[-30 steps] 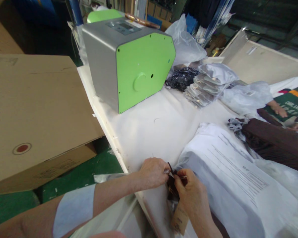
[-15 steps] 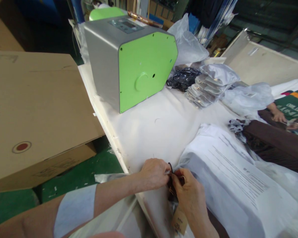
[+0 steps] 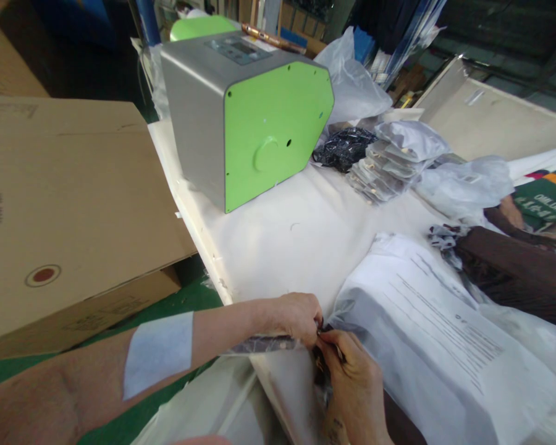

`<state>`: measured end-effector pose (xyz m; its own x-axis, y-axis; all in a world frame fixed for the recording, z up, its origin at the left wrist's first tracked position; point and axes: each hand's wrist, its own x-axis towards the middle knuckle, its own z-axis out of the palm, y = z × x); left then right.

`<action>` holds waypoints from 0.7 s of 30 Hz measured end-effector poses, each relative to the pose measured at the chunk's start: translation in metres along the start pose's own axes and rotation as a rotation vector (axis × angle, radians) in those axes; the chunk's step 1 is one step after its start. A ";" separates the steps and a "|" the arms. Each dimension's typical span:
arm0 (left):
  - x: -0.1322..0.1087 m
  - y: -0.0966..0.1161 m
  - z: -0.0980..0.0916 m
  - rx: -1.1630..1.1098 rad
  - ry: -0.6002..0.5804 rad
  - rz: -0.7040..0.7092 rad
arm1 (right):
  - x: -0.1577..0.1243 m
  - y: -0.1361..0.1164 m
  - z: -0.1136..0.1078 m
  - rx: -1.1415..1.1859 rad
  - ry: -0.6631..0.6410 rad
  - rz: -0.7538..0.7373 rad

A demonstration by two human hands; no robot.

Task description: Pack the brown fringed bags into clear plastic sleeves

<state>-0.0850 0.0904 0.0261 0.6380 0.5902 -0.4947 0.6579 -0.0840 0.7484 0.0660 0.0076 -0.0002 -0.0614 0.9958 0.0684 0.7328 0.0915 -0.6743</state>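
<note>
At the near edge of the table, the fingertips of my left hand (image 3: 296, 316) and my right hand (image 3: 354, 377) meet in a closed pinch. Between them shows a bit of dark cord (image 3: 320, 329), mostly covered by the fingers. Below my right hand there is dark material, and a brown tag (image 3: 336, 431) shows in part by the wrist. A clear plastic wrapper (image 3: 264, 344) lies under my left wrist. To the right of my hands rests a plastic-bagged white bundle (image 3: 421, 315) with printed lines.
A grey and green machine (image 3: 278, 133) stands on the white-covered table (image 3: 278, 259). Behind the bundle lie stacked bagged packets (image 3: 389, 164) and dark brown cloth (image 3: 514, 266). A large cardboard carton (image 3: 74, 198) stands on the left. Another person's green clothing (image 3: 544, 201) shows at far right.
My left forearm has risen, and the left hand now curls downward against the right fingertips. The black loop that stuck up between the hands is now hidden. The tag shows less.
</note>
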 end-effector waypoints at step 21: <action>0.011 0.004 -0.001 -0.102 -0.135 -0.072 | -0.009 0.008 0.005 0.197 -0.003 0.157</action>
<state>-0.0759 0.0976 0.0245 0.6430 0.4780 -0.5985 0.6642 0.0411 0.7464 0.0686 -0.0006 -0.0097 0.0405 0.9979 -0.0511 0.5874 -0.0652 -0.8067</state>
